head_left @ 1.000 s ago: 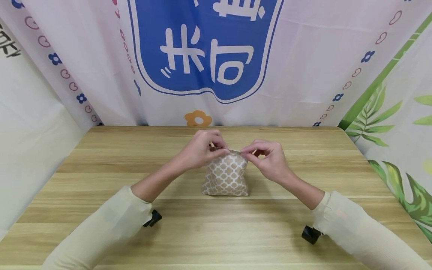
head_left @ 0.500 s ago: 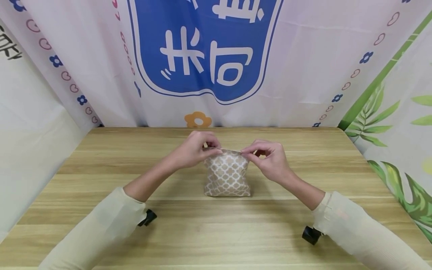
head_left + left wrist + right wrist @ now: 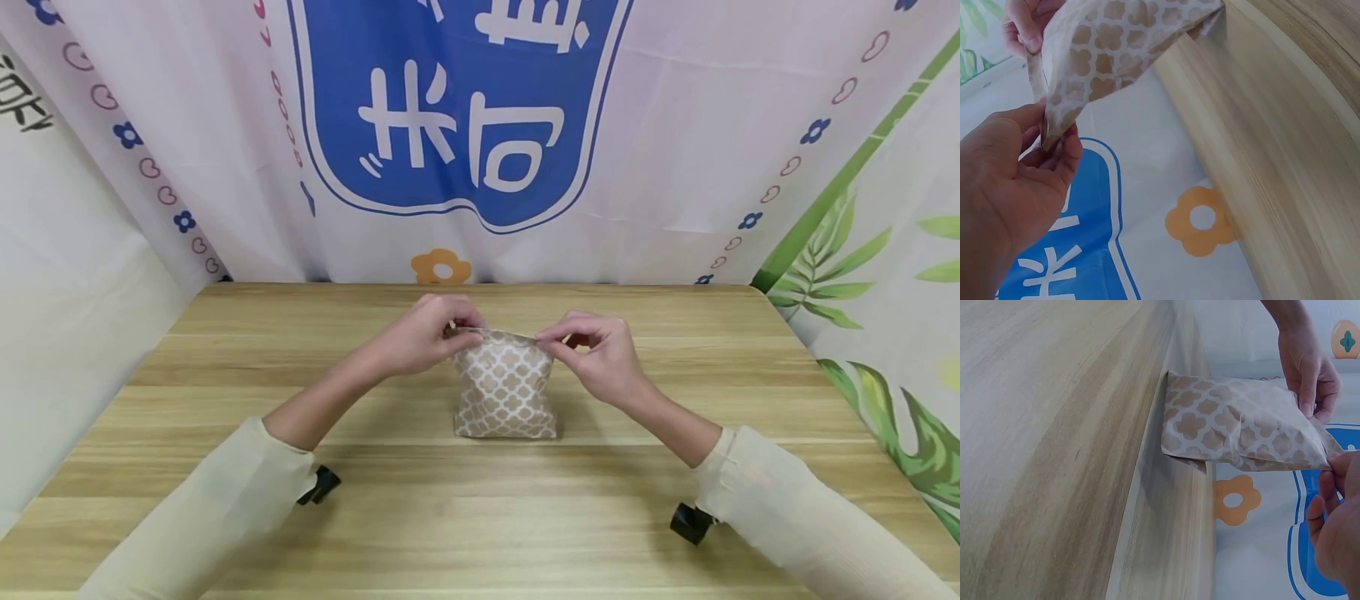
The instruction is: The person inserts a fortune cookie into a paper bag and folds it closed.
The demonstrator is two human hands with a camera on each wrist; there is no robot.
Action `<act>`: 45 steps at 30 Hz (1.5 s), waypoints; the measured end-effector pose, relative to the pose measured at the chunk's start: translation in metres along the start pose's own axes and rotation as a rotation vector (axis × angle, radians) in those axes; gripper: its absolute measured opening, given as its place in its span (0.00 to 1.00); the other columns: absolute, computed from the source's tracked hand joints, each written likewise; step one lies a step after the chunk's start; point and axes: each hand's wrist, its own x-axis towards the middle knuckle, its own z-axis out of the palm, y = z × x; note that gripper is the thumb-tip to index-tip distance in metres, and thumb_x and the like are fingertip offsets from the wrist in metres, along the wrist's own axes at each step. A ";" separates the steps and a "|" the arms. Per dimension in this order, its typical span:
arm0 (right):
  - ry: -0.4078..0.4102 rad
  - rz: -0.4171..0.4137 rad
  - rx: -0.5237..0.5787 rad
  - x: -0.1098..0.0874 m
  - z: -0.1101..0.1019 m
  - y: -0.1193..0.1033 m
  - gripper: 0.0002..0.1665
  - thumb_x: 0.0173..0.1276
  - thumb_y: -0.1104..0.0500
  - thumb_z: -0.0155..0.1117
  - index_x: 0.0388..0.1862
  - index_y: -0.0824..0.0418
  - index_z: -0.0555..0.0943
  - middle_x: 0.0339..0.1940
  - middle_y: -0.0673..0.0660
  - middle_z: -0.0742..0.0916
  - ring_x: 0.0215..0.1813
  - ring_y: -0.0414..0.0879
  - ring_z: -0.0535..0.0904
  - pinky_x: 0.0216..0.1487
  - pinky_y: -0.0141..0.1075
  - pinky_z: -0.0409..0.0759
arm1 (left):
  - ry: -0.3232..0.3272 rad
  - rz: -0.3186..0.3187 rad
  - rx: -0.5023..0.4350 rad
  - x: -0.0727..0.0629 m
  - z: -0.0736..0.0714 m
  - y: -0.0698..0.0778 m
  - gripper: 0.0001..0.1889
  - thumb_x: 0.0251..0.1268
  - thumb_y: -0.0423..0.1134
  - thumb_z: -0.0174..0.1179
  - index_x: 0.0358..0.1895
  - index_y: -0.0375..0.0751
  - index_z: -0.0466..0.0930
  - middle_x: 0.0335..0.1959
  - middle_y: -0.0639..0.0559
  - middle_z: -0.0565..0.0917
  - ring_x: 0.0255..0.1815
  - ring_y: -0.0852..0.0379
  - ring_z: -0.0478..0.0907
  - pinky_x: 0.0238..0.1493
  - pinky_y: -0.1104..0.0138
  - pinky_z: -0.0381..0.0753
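Note:
A small tan paper bag (image 3: 506, 387) with a white lattice pattern stands upright on the wooden table. At its top left corner my left hand (image 3: 431, 333) pinches the upper edge between thumb and fingers. My right hand (image 3: 596, 350) pinches the same edge at the right corner. In the left wrist view the bag (image 3: 1110, 56) has its top edge folded into a narrow strip, and the left hand (image 3: 1016, 181) grips the near corner. The right wrist view shows the bag (image 3: 1235, 422) bulging at the middle, its base on the table. What it contains is hidden.
The wooden table (image 3: 480, 517) reaches back to a printed white curtain (image 3: 660, 167) with a blue sign. Side curtains flank it, the right one (image 3: 885, 275) with green leaves. A black wrist device (image 3: 692, 523) hangs under each sleeve.
My left hand has slid leftward along the bag's top edge, from near the middle to the left corner, exposing more of the edge. The right hand stays at its corner.

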 end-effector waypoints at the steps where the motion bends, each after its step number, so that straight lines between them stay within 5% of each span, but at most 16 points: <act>1: 0.000 0.001 0.002 0.000 0.000 0.000 0.08 0.57 0.82 0.71 0.32 0.74 0.88 0.30 0.60 0.90 0.28 0.39 0.79 0.25 0.27 0.76 | -0.002 -0.001 0.006 -0.001 0.000 -0.001 0.02 0.71 0.30 0.65 0.39 0.35 0.86 0.33 0.50 0.84 0.33 0.58 0.76 0.35 0.67 0.79; 8: -0.014 0.017 0.009 0.000 0.000 0.000 0.08 0.57 0.82 0.71 0.33 0.74 0.88 0.31 0.65 0.90 0.28 0.39 0.79 0.25 0.27 0.75 | 0.016 0.007 -0.032 -0.004 -0.004 -0.004 0.02 0.69 0.29 0.67 0.37 0.34 0.88 0.30 0.51 0.85 0.26 0.60 0.72 0.29 0.69 0.73; 16: -0.013 0.040 0.002 0.001 -0.002 0.000 0.08 0.57 0.82 0.71 0.33 0.74 0.88 0.31 0.63 0.90 0.27 0.39 0.78 0.25 0.26 0.74 | -0.006 0.004 -0.061 -0.007 -0.010 -0.004 0.05 0.66 0.25 0.67 0.43 0.30 0.88 0.34 0.47 0.88 0.32 0.58 0.79 0.37 0.66 0.82; 29: -0.013 0.082 -0.013 0.003 -0.005 0.002 0.07 0.59 0.80 0.71 0.33 0.73 0.89 0.32 0.64 0.90 0.27 0.41 0.79 0.24 0.27 0.73 | 0.093 0.044 0.049 -0.011 -0.007 -0.005 0.02 0.68 0.28 0.68 0.36 0.35 0.88 0.29 0.50 0.85 0.27 0.59 0.73 0.28 0.70 0.75; 45: -0.001 0.121 -0.015 0.003 -0.008 0.003 0.04 0.61 0.78 0.72 0.34 0.73 0.89 0.33 0.68 0.90 0.27 0.40 0.79 0.23 0.26 0.72 | 0.076 0.024 -0.002 -0.015 -0.012 -0.005 0.06 0.66 0.22 0.65 0.40 0.31 0.89 0.35 0.48 0.86 0.33 0.58 0.80 0.37 0.67 0.84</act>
